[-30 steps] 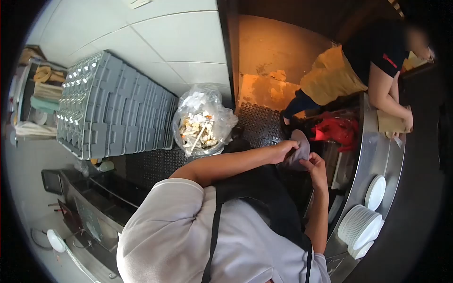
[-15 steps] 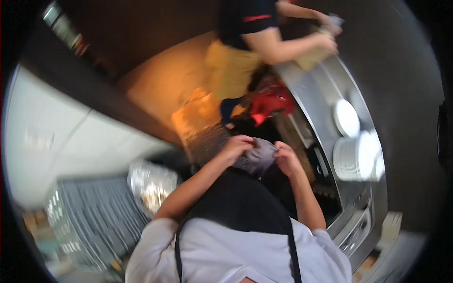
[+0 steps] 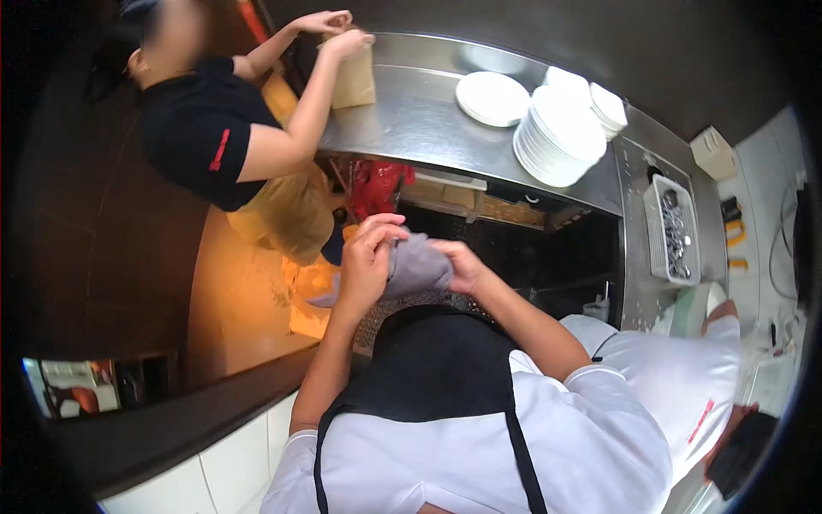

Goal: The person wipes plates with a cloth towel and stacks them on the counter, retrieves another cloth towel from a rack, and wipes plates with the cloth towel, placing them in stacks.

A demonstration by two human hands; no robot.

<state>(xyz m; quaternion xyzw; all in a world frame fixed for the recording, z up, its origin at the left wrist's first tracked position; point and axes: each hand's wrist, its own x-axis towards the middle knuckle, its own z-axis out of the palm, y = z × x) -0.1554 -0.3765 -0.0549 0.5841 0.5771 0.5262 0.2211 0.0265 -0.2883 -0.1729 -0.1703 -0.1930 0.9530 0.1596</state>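
A greyish-purple cloth (image 3: 419,267) is bunched between my two hands, in front of my black apron. My left hand (image 3: 368,253) is closed at the cloth's left side, fingers bent and pinched near its upper edge. On the other side my right hand (image 3: 462,264) grips the cloth, thumb and fingers pressed into it. A loose corner of the cloth hangs out past my left wrist. Whether anything is wrapped inside the folds, I cannot tell.
A steel counter (image 3: 411,103) carries stacked white plates (image 3: 561,137). A co-worker in a dark shirt holds a brown paper bag (image 3: 353,81) there. Cutlery fills a white basket (image 3: 672,231) at the right. Another person in white stands close on my right.
My view has swung right, bringing the cutlery basket and the person in white into clear sight. The cloth stays in both hands, and its loose corner now hangs to the left.
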